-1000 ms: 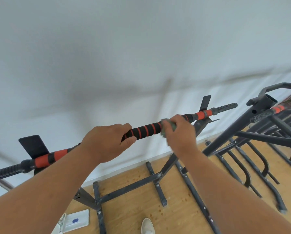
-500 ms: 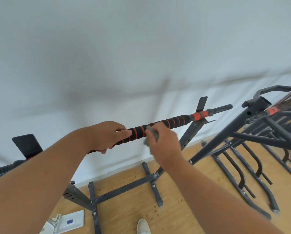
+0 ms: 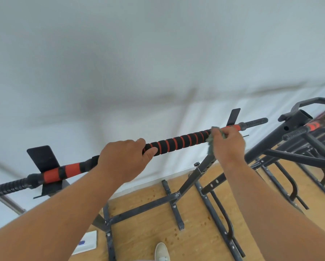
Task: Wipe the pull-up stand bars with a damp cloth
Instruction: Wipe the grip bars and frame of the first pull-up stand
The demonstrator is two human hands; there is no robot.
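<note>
The pull-up bar (image 3: 180, 141), padded in black foam with red rings, runs from lower left to upper right across the head view. My left hand (image 3: 123, 160) grips the bar left of its middle, fingers curled over the top. My right hand (image 3: 227, 144) holds a grey-green cloth (image 3: 211, 140) wrapped against the bar near its right red band. Bare threaded ends stick out at both sides. Black flat plates stand up beside each end of the padding.
The stand's dark steel legs and base (image 3: 144, 207) spread over the wooden floor below. A second stand (image 3: 299, 147) crowds in from the right. A white wall lies behind. A white flat object (image 3: 86, 242) and a light shoe (image 3: 161, 251) are on the floor.
My right hand slid the cloth left along the bar half a second ago and is now back at the right end. My left hand kept its grip.
</note>
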